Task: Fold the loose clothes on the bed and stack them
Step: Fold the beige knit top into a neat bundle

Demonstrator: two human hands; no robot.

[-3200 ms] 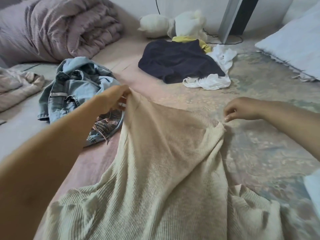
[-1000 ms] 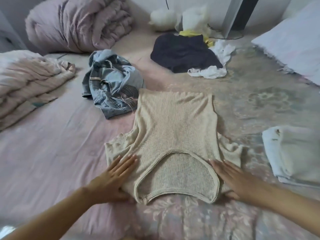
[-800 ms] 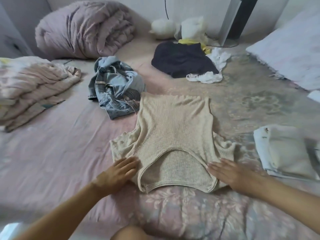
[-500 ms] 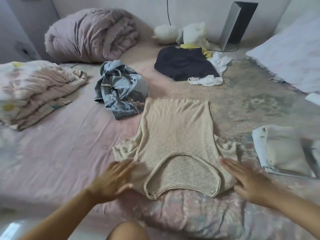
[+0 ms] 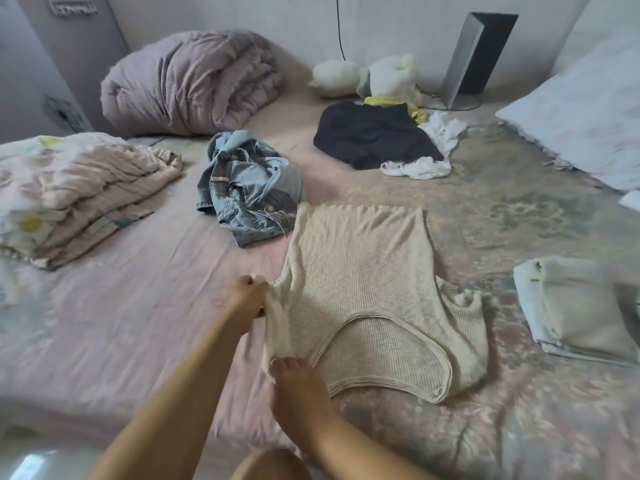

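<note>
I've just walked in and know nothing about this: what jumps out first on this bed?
Front and centre, a beige ribbed top lies spread flat, both hands gripping its left edge: the left hand further up, the right hand near the collar. Behind it sit crumpled jeans and a dark garment; a folded pale stack waits at right.

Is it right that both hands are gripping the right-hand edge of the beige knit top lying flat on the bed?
Not quite: the head view shows the left hand and right hand both gripping the left-hand edge of the beige knit top, lifting its sleeve. The rest is right: the top lies spread on the bed.
</note>
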